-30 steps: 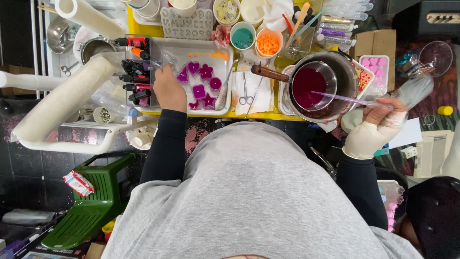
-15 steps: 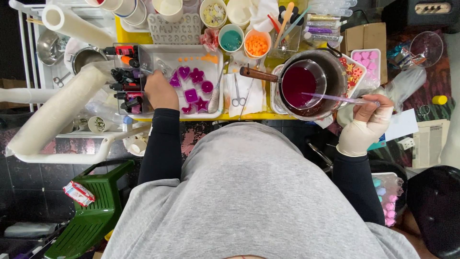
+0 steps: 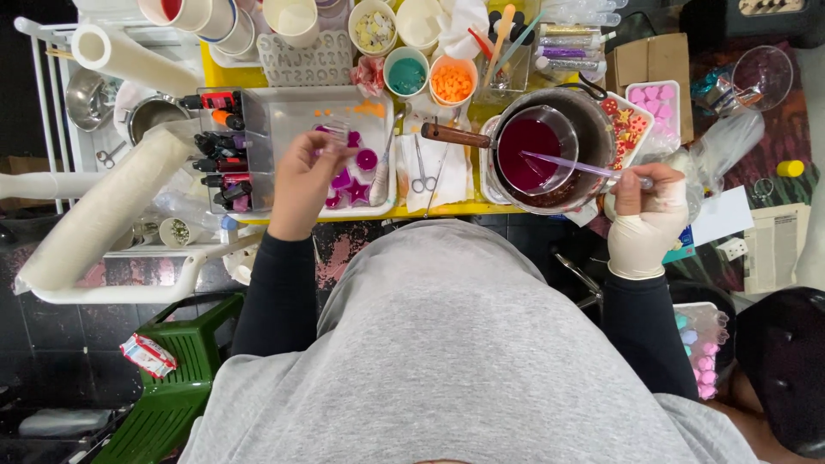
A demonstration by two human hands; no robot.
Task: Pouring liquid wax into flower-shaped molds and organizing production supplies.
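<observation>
The left hand hides several purple moulds at the tray's front edge; cups are cut off at the top.

Teal powder cup beside orange bead cup, back of yellow table. Small scissors on white paper towel. Letter mould behind tray. Paper roll far left. Green plastic stool on floor. Cardboard box right, clear glass beyond it.
</observation>
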